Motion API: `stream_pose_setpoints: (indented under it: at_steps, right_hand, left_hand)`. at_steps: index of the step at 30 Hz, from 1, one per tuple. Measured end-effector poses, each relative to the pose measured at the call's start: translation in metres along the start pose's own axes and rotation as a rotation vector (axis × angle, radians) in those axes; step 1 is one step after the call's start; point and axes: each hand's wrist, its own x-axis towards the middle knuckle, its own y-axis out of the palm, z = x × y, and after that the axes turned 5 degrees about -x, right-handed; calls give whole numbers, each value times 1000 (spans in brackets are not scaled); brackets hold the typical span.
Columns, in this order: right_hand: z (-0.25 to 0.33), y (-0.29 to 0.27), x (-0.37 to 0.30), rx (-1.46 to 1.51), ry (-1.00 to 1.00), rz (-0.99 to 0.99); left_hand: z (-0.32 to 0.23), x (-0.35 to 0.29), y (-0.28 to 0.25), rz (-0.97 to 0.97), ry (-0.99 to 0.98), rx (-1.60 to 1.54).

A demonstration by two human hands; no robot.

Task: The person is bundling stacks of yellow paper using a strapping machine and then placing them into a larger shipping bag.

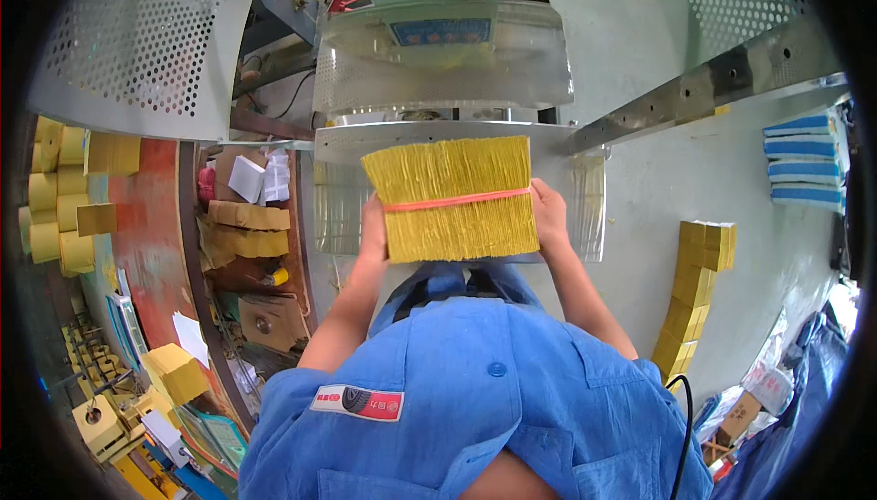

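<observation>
Between my two hands is a thick bundle of yellow paper sheets (461, 231), its many edges facing up. A pinkish-red band (457, 200) runs across its middle. My left hand (374, 229) presses on the bundle's left end, and my right hand (548, 215) on its right end; the fingers of both curl partly out of sight behind it. The bundle is over a metal machine tray (343, 148) in front of my body. Beyond the tray rises a clear plastic guard (438, 62).
Perforated metal panels (146, 43) flank the machine, with a steel bar (713, 84) at right. Yellow paper bundles (694, 290) stand in a row on the right floor, near blue-and-white stacks (804, 162). At left are a red-brown board (160, 235), yellow paper rolls (68, 194) and a shelf of papers (251, 217).
</observation>
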Motion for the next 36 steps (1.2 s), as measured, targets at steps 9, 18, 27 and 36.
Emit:
stream_pose_setpoints:
  at_steps: [9, 18, 27, 36]
  right_hand:
    - [-10, -3, -67, 252, 163, -87]
    - [-24, 5, -70, 321, 97, -218]
    - [-82, 16, -143, 707, 198, -454]
    - [-175, -78, -321, 1302, 464, -588]
  left_hand:
    - [-8, -5, -25, 253, 110, 577]
    - [-15, -7, 5, 274, -107, 125]
    - [-19, -73, 72, 394, -485, -21]
    - [117, -176, 186, 792, -356, 511]
